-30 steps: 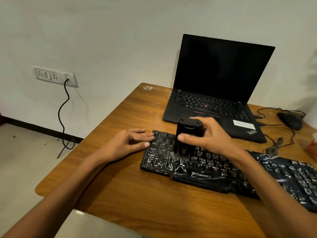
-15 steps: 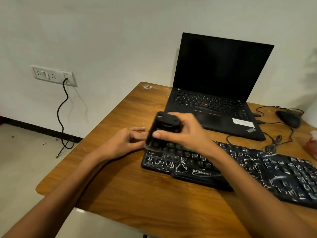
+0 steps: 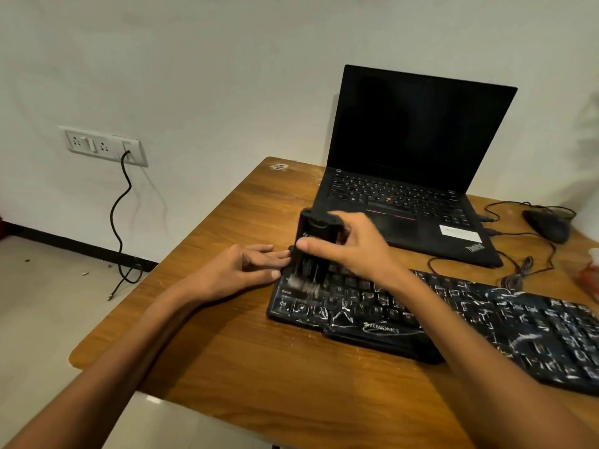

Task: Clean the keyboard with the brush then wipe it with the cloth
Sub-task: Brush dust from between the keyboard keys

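Note:
A black keyboard (image 3: 453, 319) streaked with white dust lies across the wooden table (image 3: 259, 367). My right hand (image 3: 350, 247) grips a black brush (image 3: 316, 241) upright, its blurred bristles down on the keys at the keyboard's left end. My left hand (image 3: 246, 270) rests with straight fingers against the keyboard's left edge, touching it just beside the brush. No cloth is in view.
An open black laptop (image 3: 408, 176) stands behind the keyboard. A black mouse (image 3: 547, 225) and its cable (image 3: 518, 270) lie at the right. A red-and-white object (image 3: 590, 270) sits at the far right edge. A wall socket (image 3: 103, 145) with a hanging cord is on the left.
My right hand swept the brush from the keyboard's middle to its left end and now works it lower on the left keys. My left hand stayed at the left edge.

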